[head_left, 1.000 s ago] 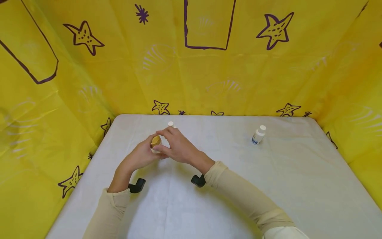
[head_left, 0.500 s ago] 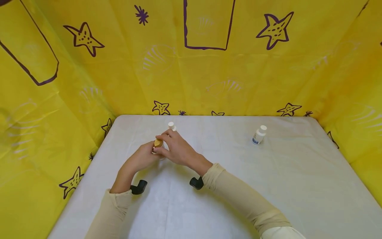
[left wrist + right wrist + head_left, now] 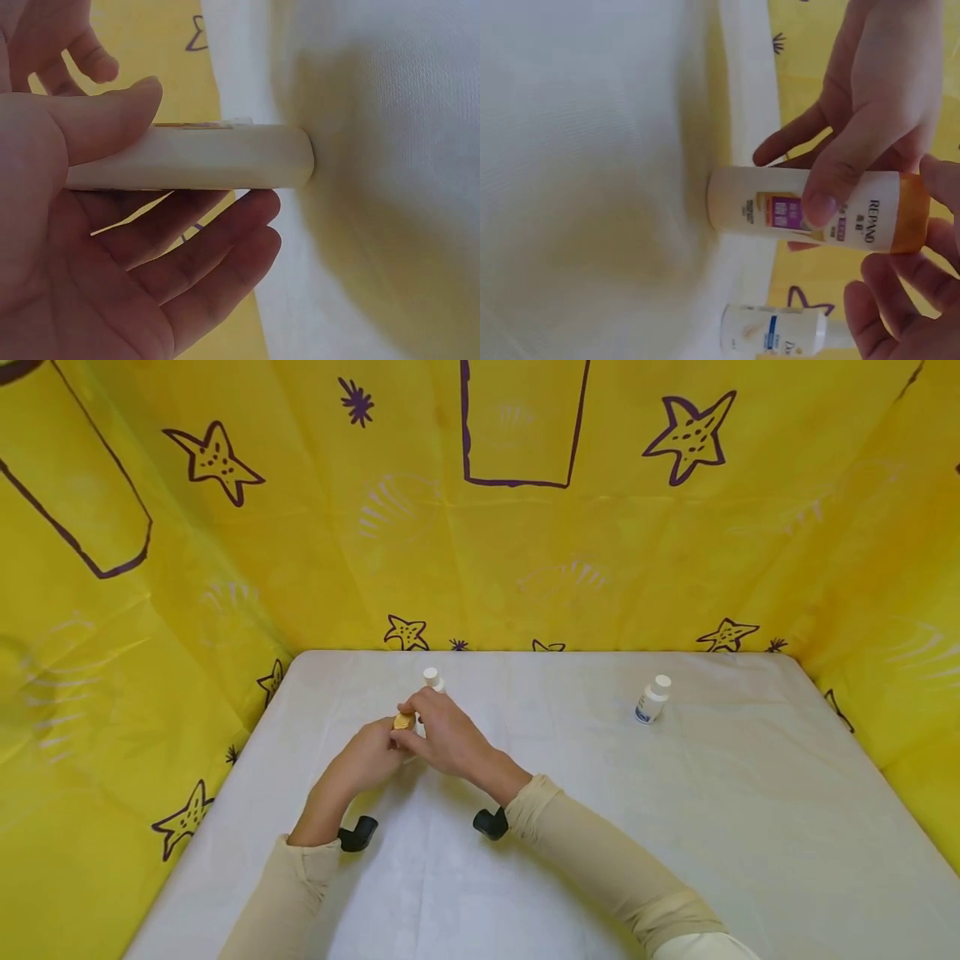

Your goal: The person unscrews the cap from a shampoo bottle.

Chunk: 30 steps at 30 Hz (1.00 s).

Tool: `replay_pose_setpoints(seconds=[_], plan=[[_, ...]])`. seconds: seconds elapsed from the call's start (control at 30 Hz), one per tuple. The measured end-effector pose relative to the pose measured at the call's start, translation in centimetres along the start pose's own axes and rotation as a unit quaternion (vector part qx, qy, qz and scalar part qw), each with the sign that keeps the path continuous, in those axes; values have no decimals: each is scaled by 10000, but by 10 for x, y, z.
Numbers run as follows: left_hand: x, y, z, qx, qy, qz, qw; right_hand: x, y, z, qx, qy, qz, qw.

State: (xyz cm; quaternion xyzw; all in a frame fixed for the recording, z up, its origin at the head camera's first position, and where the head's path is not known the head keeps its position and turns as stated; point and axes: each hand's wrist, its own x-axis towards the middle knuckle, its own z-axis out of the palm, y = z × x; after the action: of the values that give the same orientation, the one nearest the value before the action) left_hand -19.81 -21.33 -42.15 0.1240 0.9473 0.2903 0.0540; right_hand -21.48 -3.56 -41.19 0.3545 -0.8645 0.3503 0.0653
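A white shampoo bottle (image 3: 739, 199) with a purple and gold label stands upright, its base right at the white sheet. My left hand (image 3: 367, 756) grips its body, thumb (image 3: 112, 124) on one side and fingers on the other. My right hand (image 3: 453, 739) pinches the gold cap (image 3: 405, 722) between thumb and fingers, as the right wrist view also shows. Seen from the left wrist, the plain narrow side of the bottle faces me. Just behind my right hand is a white bottle with a blue label (image 3: 769, 330), mostly hidden in the head view.
Farther right stands another white bottle (image 3: 651, 700) with a white cap and blue label. The white-covered table (image 3: 600, 827) has yellow patterned cloth (image 3: 480, 560) rising at its back and sides. Black curved pieces (image 3: 491, 823) sit at both wrists.
Both hands and the shampoo bottle have shifted slightly to the right. My right thumb and fingers have stayed at the gold cap. The bottle at the far right has stayed in place.
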Motion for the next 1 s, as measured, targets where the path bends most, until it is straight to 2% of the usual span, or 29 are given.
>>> replay_pose_setpoints(seconds=[0.23,0.47,0.63,0.77,1.0], plan=[[2,7,4,82,-2,-3,10000,-4,-1,-5,-215,105,328,9992],[4,19,4,166,-68,71,9998,-9,2,-10,-318,642,430,9965],[10,31,7,328,-61,226,9992,-12,7,-18,-190,823,630,9944],[16,40,10,236,-33,252,9994,-13,12,-26,56,939,849,9919],[30,53,20,89,312,428,9986,-19,24,-46,422,1210,1196,9845]])
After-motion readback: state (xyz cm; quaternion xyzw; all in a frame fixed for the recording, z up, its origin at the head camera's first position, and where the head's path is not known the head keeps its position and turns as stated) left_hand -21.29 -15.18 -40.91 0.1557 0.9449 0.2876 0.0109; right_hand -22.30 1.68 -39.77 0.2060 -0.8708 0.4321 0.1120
